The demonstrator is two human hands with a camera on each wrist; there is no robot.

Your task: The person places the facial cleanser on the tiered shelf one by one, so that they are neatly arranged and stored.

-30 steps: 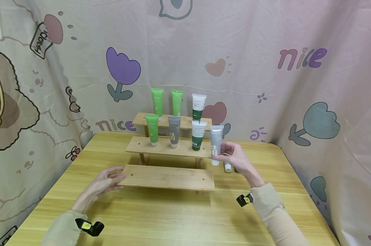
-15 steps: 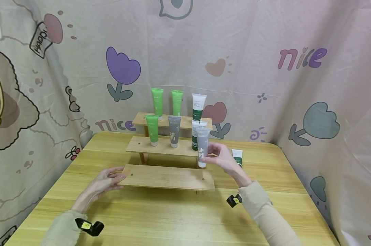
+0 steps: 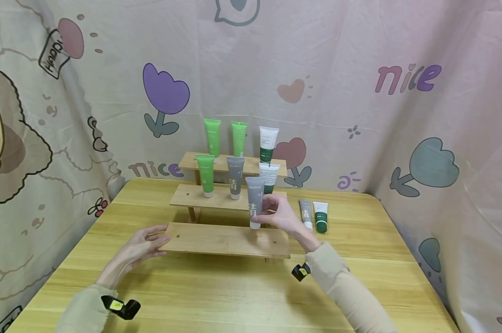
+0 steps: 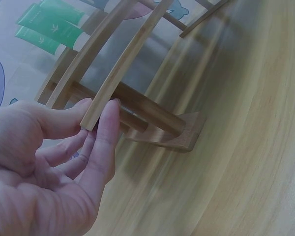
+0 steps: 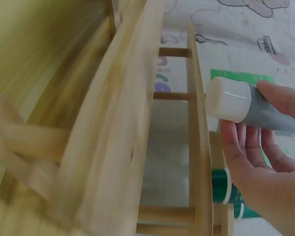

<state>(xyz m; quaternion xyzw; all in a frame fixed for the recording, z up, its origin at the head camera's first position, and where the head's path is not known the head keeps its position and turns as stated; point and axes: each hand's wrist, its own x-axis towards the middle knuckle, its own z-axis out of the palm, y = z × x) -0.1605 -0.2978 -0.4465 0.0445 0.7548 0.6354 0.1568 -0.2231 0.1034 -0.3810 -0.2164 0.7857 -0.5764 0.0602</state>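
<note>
A grey tube (image 3: 255, 199) with a white cap hangs upright, cap down, just above the back of the lowest shelf board. My right hand (image 3: 279, 213) pinches it low down between thumb and fingers; the right wrist view shows its white cap (image 5: 228, 99) apart from the wood. My left hand (image 3: 144, 245) grips the left end of the lowest board (image 3: 230, 239) of a three-step wooden stand. In the left wrist view, thumb and fingers clasp that board's end (image 4: 105, 93). On the middle board stand a green tube (image 3: 206, 175), another grey tube (image 3: 235, 178) and a white-and-green tube (image 3: 269, 175).
Two green tubes (image 3: 213, 138) and a white-and-green tube (image 3: 269, 143) stand on the top board. Right of the stand, a grey tube (image 3: 306, 213) and a white-and-green tube (image 3: 320, 216) lie on the wooden table (image 3: 234, 296). A printed curtain (image 3: 334, 60) hangs behind.
My right hand has carried the grey tube left, from beside the stand to above the lowest board. The two tubes lying on the table have come into sight. My left hand has stayed put.
</note>
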